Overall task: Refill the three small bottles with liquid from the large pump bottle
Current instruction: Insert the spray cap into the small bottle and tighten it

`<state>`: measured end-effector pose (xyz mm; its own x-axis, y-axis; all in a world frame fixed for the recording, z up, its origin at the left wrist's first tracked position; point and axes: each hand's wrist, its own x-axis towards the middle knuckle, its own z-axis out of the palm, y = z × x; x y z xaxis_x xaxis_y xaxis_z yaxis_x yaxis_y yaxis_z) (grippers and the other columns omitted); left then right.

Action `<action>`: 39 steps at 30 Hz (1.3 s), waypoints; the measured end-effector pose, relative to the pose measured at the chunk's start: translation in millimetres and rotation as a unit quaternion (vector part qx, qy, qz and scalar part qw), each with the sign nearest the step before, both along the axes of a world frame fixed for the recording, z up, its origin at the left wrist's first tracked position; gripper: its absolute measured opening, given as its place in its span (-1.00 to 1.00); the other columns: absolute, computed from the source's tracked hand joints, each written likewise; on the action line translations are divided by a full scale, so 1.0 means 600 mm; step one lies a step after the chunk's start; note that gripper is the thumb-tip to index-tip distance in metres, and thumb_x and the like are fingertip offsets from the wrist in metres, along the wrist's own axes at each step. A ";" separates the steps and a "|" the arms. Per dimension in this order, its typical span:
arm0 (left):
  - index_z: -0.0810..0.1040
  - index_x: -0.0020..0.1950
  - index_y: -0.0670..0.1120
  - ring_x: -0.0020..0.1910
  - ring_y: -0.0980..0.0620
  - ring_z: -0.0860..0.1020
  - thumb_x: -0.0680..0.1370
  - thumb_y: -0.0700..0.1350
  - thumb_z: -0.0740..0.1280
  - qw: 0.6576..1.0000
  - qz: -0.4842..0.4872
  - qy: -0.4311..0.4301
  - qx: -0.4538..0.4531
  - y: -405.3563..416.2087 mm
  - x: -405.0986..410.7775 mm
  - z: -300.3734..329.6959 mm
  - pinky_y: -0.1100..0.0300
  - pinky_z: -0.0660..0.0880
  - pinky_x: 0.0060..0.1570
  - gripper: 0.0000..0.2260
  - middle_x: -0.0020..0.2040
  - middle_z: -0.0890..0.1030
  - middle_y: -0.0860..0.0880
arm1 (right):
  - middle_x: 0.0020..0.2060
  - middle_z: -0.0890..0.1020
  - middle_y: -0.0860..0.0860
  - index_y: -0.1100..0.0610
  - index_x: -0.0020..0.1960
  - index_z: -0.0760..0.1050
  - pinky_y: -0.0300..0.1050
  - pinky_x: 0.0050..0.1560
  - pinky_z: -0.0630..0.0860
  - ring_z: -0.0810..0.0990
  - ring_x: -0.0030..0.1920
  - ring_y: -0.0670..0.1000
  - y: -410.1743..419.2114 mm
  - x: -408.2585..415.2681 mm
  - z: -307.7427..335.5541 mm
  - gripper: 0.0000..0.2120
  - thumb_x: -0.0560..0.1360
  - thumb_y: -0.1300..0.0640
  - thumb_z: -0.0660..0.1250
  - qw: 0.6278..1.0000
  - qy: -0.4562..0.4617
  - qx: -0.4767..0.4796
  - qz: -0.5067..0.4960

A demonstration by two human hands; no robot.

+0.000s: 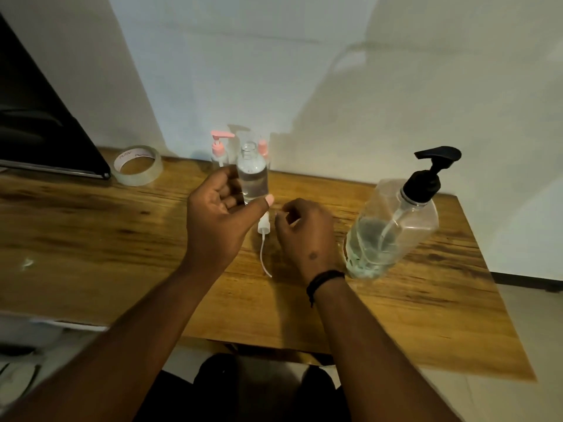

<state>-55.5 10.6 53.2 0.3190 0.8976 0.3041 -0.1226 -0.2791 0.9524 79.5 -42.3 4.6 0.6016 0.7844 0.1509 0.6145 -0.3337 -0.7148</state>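
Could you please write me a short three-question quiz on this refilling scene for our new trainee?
1. True or false: the small bottle in the left hand has its pump fitted.
2. Where does the white pump lie? A) on the table between the two hands; B) inside the large pump bottle; C) on the tape roll.
3. Fill in: the large pump bottle's pump head is ____ in colour.

Key
1. False: its neck is open.
2. A: it lies on the wood, just left of the right hand.
3. Black.
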 end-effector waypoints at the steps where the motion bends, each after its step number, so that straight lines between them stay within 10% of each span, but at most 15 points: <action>1: 0.60 0.25 -0.23 0.05 -0.03 0.72 0.45 -0.38 0.54 1.000 0.000 0.000 -0.001 0.002 0.000 -0.004 0.19 0.64 0.04 -0.61 0.07 0.73 -0.10 | 0.02 0.69 0.06 0.14 0.16 0.66 0.03 0.05 0.63 0.64 0.01 0.05 0.005 -0.004 -0.004 -0.75 0.60 -0.01 0.40 1.000 0.009 -0.019 0.006; 23: 0.65 0.17 -0.13 -0.01 0.00 0.74 0.46 -0.27 0.58 0.999 0.021 0.023 -0.013 0.018 0.000 -0.041 0.09 0.67 0.01 -0.69 0.01 0.75 -0.02 | -0.11 0.67 0.08 0.15 -0.03 0.61 -0.05 -0.21 0.53 0.63 -0.13 0.12 0.033 -0.032 -0.027 -0.73 0.55 -0.08 0.39 0.997 -0.012 -0.080 0.002; 39: 0.68 0.16 -0.04 0.01 0.05 0.73 0.45 -0.19 0.60 0.999 0.046 0.014 0.023 -0.022 -0.037 0.096 0.11 0.68 -0.01 -0.69 0.01 0.76 0.07 | -0.28 0.65 -0.10 0.03 -0.09 0.57 -0.44 -0.31 0.45 0.64 -0.24 -0.15 -0.043 -0.057 0.156 -0.87 0.50 0.08 0.52 0.967 0.101 0.219 -0.082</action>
<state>-77.9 -2.5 110.6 0.2450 0.9087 0.3381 -0.0671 -0.3320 0.9409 45.6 -67.9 98.4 0.7645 0.5629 0.3142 0.4126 -0.0527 -0.9094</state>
